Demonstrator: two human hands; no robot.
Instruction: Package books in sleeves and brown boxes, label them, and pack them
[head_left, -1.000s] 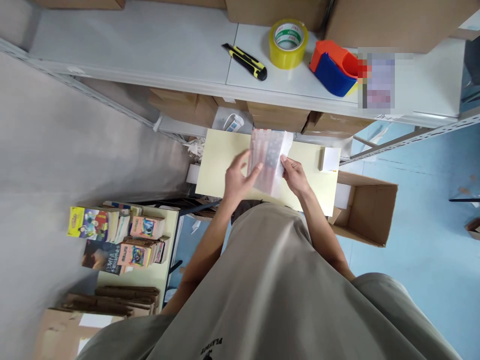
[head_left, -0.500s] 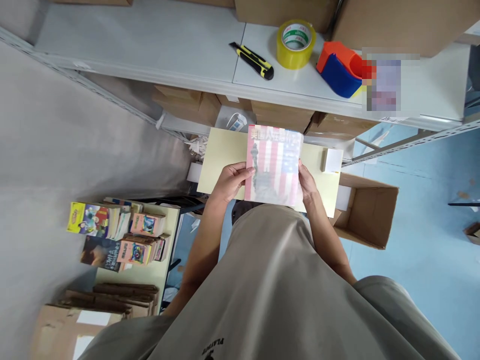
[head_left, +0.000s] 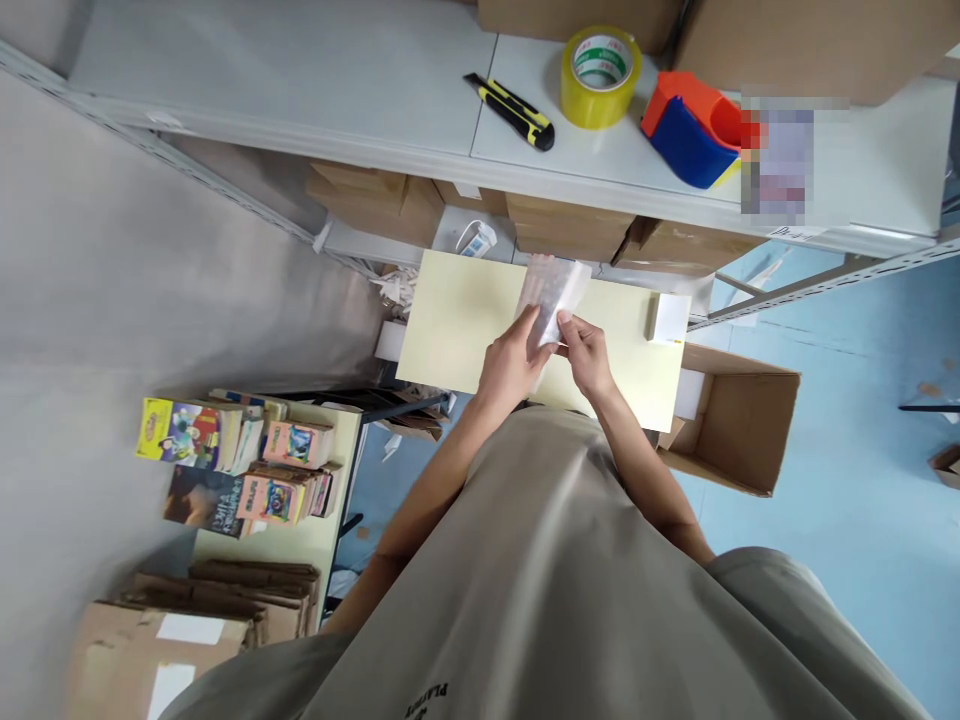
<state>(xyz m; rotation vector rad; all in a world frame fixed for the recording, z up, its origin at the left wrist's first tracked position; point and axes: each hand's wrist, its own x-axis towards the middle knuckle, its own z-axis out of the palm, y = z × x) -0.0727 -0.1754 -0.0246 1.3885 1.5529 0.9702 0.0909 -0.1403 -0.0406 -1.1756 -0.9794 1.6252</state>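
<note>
A book in a translucent, whitish plastic wrapper (head_left: 559, 287) is tilted between my hands, its narrow side and part of the wrapped cover facing up. My left hand (head_left: 510, 362) grips its lower left side, thumb along the cover. With thumb and bent fingers, my right hand (head_left: 583, 352) pinches the lower right edge of the wrapper. Both hands are over a pale yellow tabletop (head_left: 465, 315). To the right, a small white box (head_left: 670, 318) lies on that table.
On the grey shelf (head_left: 300, 90) ahead lie a utility knife (head_left: 512, 112), a roll of yellow tape (head_left: 600, 78) and a red-and-blue holder (head_left: 694, 130). An open cardboard box (head_left: 739, 420) stands at right. Stacked books (head_left: 191, 435) and flattened cartons (head_left: 255, 590) are at left.
The wrapped book has turned from cover facing me to tilted on edge. My hands have come closer together, the right one moving left and onto the wrapper's edge.
</note>
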